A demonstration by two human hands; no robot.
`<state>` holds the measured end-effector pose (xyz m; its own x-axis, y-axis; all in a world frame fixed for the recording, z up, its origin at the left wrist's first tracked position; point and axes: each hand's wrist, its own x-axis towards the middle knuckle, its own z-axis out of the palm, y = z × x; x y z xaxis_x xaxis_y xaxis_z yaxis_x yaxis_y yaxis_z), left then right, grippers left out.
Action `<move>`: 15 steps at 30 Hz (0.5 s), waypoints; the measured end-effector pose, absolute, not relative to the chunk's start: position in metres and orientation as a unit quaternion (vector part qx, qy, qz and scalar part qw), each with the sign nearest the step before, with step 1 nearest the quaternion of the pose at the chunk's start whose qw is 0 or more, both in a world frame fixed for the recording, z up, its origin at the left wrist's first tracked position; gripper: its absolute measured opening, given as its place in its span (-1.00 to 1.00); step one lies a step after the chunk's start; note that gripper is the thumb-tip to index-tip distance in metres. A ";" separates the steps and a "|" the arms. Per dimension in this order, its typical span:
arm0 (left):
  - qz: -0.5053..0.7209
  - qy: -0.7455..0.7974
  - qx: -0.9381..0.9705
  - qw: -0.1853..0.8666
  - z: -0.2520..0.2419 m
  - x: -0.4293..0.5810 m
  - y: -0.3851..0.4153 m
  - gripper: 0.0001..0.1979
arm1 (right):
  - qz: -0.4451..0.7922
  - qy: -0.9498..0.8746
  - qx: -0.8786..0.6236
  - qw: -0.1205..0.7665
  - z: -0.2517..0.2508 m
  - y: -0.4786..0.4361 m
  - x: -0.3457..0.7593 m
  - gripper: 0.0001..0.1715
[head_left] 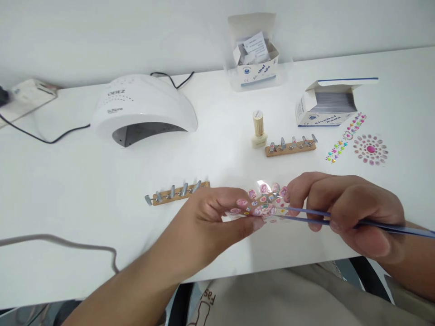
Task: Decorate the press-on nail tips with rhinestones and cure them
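Note:
My left hand (217,217) pinches a clear sticker sheet (264,199) with pink rose-like gems and smaller coloured ones, thumb in front and fingers behind. In my right hand (360,210) is a pair of blue tweezers (319,217), held between thumb and fingers. The tweezers' tips lie at the middle of the sheet, by the large pink gem; whether they grip it I cannot tell. Beyond my left hand is a wooden nail-tip stand (180,194) with several grey nail tips. A second nail-tip stand (291,148) sits farther back, also with several grey tips.
A white nail lamp (146,106) stands back left. A small polish bottle (258,131) is beside the farther stand. Behind are two open alcohol pad boxes (260,74) (326,111). Gem stickers (370,149) lie at the right. A grey cable (61,241) crosses the left table.

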<state>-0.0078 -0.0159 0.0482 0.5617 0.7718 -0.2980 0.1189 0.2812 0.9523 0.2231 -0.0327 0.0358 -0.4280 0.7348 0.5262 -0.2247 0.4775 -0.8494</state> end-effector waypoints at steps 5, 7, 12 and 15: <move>0.257 0.374 0.505 0.734 0.045 0.003 -0.017 -0.95 | 0.462 -0.702 -0.194 0.506 0.036 -0.034 0.222 -0.70; 0.300 0.355 0.464 0.754 0.041 0.006 -0.019 -0.94 | 0.460 -0.686 -0.196 0.528 0.033 -0.035 0.223 -0.68; 0.397 0.337 0.418 0.745 0.031 0.007 -0.023 -0.93 | 0.461 -0.667 -0.189 0.555 0.022 -0.039 0.227 -0.70; 0.410 0.346 0.393 0.747 0.028 0.009 -0.024 -0.93 | 0.461 -0.679 -0.183 0.541 0.018 -0.041 0.228 -0.74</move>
